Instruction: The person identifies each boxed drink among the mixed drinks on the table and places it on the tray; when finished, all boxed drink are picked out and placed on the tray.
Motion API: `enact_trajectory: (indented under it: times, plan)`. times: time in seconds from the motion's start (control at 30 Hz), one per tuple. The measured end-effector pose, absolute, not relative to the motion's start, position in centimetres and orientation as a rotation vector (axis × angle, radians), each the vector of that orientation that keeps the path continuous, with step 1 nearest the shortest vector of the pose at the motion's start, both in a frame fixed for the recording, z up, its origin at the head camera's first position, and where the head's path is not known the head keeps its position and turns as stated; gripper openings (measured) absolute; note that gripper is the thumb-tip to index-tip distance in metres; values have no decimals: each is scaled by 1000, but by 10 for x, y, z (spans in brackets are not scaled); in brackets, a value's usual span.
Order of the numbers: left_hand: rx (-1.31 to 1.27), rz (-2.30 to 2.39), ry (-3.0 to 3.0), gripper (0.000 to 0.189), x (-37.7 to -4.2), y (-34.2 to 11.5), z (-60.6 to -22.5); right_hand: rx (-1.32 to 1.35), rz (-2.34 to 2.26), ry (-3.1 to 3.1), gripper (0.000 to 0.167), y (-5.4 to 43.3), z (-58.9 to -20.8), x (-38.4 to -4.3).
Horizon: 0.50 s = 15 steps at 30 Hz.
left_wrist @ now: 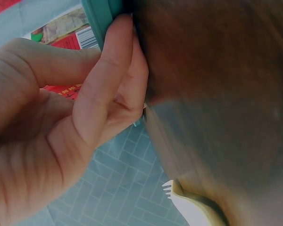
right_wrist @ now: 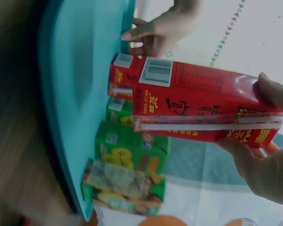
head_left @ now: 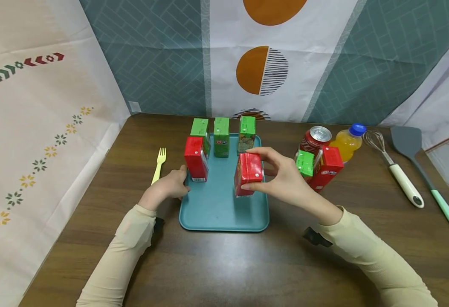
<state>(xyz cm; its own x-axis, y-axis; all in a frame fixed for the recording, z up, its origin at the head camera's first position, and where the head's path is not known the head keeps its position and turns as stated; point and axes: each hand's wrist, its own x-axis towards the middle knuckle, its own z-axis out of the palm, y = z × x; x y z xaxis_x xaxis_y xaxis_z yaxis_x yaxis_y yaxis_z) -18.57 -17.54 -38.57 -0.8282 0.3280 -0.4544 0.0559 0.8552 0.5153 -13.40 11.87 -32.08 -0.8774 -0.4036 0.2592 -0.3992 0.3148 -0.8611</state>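
The right hand (head_left: 285, 175) grasps a red carton (head_left: 249, 170) between thumb and fingers, holding it upright above the right part of a teal tray (head_left: 224, 215). The left hand (head_left: 172, 183) pinches the tray's left rim, its thumb on the inner side and its fingers outside. Just inside that rim a second red carton (head_left: 196, 157) stands on the tray, and along the far end stand three green cartons (head_left: 221, 138) in a row. Left of the tray, a yellow fork (head_left: 160, 164) lies on the worktop (head_left: 224, 268), tines pointing far, its near end hidden behind the left hand. To the right of the tray, a red can (head_left: 318, 138), an orange drink bottle (head_left: 346, 143) with a blue cap, a small green carton (head_left: 304, 164) and another red carton (head_left: 326, 166) stand close together. Farther right lie a whisk (head_left: 395, 170) and a grey spatula (head_left: 412, 149) with a mint handle.
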Motion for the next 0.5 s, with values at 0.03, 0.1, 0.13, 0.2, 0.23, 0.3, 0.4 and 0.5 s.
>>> enact_trajectory:
  times: [0.03,0.1,0.13,0.2,0.23,0.3,0.4,0.5]
  plan:
    - [279,670,2482,64,-186,-176,-386,-772,-1645,2547,67,113,-323,-138]
    - [273,666,2484,64,-185,-177,-385,-762,-1614,2552,68,102,-328,-147]
    - [273,669,2485,64,-185,-177,-385,-752,-1608,2553,68,97,-330,-152]
    - [276,668,2485,66,-186,-177,-385,-726,-1589,2559,68,89,-336,-161]
    - [276,664,2486,65,-186,-177,-385,-715,-1583,2558,68,85,-338,-165]
    - [277,660,2488,66,-187,-177,-385,-702,-1565,2566,68,77,-342,-172]
    - [287,659,2488,67,-187,-176,-386,-704,-1522,2596,68,68,-347,-183]
    - [291,664,2490,66,-187,-176,-387,-732,-1434,2636,70,61,-350,-190]
